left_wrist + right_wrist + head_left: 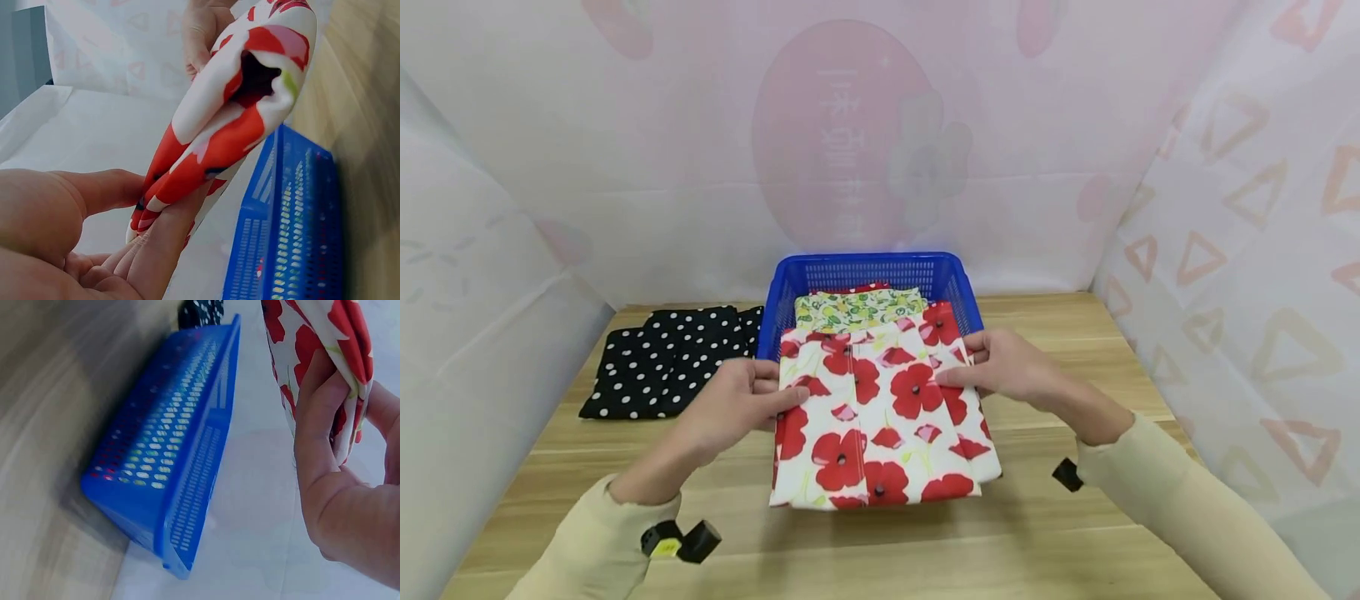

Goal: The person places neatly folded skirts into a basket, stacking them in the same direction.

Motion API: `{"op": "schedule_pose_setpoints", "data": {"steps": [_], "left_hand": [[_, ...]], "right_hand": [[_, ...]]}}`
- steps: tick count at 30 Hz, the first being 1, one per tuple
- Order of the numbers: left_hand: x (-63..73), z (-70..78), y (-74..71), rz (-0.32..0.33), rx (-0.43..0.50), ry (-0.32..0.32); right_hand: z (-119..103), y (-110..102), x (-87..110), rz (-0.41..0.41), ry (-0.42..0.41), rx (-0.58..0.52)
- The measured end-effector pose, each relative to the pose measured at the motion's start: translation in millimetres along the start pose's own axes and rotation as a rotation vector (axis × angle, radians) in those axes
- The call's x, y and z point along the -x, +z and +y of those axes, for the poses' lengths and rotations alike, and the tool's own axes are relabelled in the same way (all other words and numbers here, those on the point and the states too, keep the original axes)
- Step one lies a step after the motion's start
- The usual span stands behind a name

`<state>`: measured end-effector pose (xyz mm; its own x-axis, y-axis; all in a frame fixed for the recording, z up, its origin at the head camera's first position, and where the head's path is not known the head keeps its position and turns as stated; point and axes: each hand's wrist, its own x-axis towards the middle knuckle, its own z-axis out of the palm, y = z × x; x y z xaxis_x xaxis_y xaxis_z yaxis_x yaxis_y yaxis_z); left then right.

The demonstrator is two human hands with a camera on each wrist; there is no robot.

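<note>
A folded white cloth with red poppies (880, 417) is held up in front of the blue basket (966, 308). My left hand (737, 400) pinches its left edge, thumb on top and fingers beneath; the left wrist view shows the folded layers of the floral cloth (212, 137) between thumb and fingers. On the opposite edge my right hand (1011, 371) grips it the same way, and in the right wrist view the fingers (315, 425) lie under the cloth. Inside the basket are a lemon-print cloth (857, 310) and a red dotted cloth (872, 287), both partly hidden.
A folded black cloth with white dots (655, 367) lies left of the basket on the wooden table (1060, 533). Printed white sheets (685, 225) hang behind and along both sides. Each wrist carries a small black camera mount (700, 542).
</note>
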<state>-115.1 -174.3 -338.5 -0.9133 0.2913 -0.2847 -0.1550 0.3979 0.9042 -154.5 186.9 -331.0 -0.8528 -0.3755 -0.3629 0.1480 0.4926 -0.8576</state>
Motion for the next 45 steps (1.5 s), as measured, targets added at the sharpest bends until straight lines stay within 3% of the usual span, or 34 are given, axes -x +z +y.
{"op": "schedule_pose_setpoints", "data": {"steps": [9,16,20,34,45], "left_hand": [[-46.8,26.4,-19.2,0.125,-0.109,-0.045],[-92.8,34.7,-27.1,0.213,-0.140,-0.105],[-111.8,36.5,-30.1,0.252,-0.164,-0.116],[-160.5,23.5,-26.8,0.335,-0.125,-0.111],[-174.6,6.1,-23.8,0.349,-0.152,-0.151]], "right_hand": [[-21.4,-31.3,-41.7,0.077,0.046,0.009],[-32.3,-46.9,-74.8,0.185,0.079,0.040],[-32.7,-51.4,-92.3,0.234,0.105,0.045],[-16.7,-48.1,-132.7,0.415,0.122,0.104],[-9.3,-34.2,-148.4,0.462,0.148,0.162]]}}
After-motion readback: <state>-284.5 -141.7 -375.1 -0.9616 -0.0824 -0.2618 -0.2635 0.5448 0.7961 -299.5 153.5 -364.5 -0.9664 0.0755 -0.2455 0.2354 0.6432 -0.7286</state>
